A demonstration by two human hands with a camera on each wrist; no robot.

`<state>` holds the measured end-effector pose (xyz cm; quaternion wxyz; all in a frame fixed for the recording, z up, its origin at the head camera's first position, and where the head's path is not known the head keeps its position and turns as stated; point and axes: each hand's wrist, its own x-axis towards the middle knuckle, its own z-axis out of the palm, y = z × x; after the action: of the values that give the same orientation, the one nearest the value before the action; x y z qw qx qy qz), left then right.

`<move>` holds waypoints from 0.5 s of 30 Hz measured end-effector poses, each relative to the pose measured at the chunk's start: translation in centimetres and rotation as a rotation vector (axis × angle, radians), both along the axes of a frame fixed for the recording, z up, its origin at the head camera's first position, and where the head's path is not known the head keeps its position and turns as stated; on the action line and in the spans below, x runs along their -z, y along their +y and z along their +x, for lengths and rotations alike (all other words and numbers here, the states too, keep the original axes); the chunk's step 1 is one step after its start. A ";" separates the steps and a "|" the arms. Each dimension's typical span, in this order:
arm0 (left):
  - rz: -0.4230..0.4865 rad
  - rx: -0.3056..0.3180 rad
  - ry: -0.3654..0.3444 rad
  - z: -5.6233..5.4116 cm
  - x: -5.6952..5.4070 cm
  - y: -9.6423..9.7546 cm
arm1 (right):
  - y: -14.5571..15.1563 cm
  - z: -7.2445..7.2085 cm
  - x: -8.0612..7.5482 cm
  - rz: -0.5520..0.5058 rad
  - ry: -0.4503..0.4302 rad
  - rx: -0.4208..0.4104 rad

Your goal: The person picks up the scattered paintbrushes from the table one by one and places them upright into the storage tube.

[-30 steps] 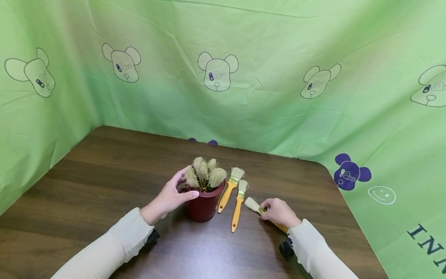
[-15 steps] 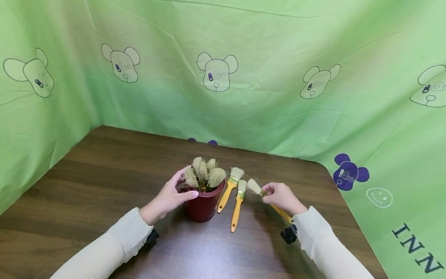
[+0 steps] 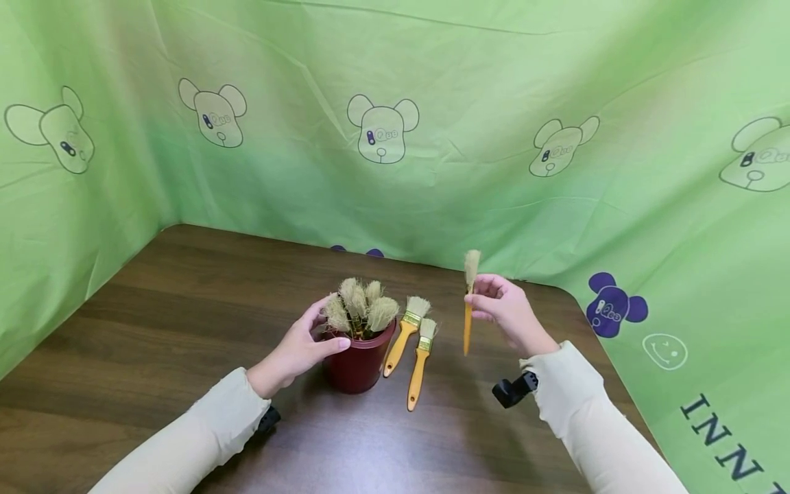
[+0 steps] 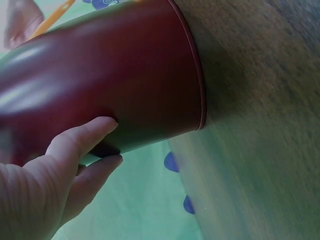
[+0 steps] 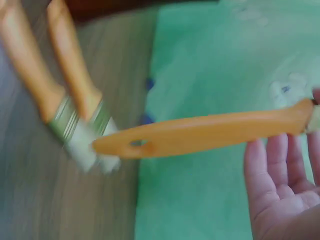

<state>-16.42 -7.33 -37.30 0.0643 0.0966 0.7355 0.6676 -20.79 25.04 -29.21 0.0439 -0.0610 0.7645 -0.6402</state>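
Observation:
My left hand (image 3: 302,350) holds a dark red pot (image 3: 353,369) by its left side, thumb at the front of the rim and fingers round behind. Several tufts of pale bristles (image 3: 354,296) stick up out of the pot; what lies below them is hidden inside. In the left wrist view the smooth wall of the pot (image 4: 115,75) fills much of the frame. Above the table, my right hand (image 3: 509,309) pinches a paintbrush (image 3: 468,322) near its ferrule. This brush stands upright, bristles on top and orange handle (image 5: 210,132) pointing down.
Two more paintbrushes lie on the brown wooden table (image 3: 185,309), just right of the pot: a wider one (image 3: 404,336) and a narrower one (image 3: 421,363). A green printed cloth (image 3: 296,192) hangs round the back and sides of the table.
My right hand has lifted its paintbrush off the table, upward and away from me, and turned it from slanting to upright. The left hand and the pot have stayed in place.

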 end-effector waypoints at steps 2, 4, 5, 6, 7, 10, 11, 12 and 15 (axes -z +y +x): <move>0.003 0.002 0.000 0.0 0.0 0.0 | -0.6 0.3 -0.6 -0.140 -0.014 0.019; 0.007 0.004 0.001 0.0 0.1 0.1 | -1.2 0.5 -1.2 -0.249 -0.015 0.032; 0.008 0.004 0.001 0.0 0.1 0.1 | -1.6 0.6 -1.5 -0.290 -0.014 0.038; 0.010 0.004 -0.001 0.0 0.1 0.1 | -2.0 0.6 -1.7 -0.327 -0.013 0.041; 0.010 0.003 -0.002 0.0 0.1 0.1 | -2.3 0.7 -2.0 -0.372 -0.017 0.044; 0.011 0.005 -0.004 0.1 0.0 0.1 | -3.4 1.0 -2.5 -0.473 -0.038 0.047; 0.010 0.005 -0.005 0.1 0.0 0.1 | -3.7 1.1 -2.6 -0.497 -0.044 0.044; 0.009 0.006 -0.008 0.1 0.0 0.1 | -4.0 1.2 -2.6 -0.517 -0.052 0.041; 0.004 0.000 -0.015 0.1 -0.1 0.1 | -5.0 1.5 -2.9 -0.543 -0.062 0.032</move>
<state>-16.33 -7.27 -37.22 0.0695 0.0917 0.7337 0.6697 -19.28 20.04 -26.35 0.0395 -0.0389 0.5641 -0.8239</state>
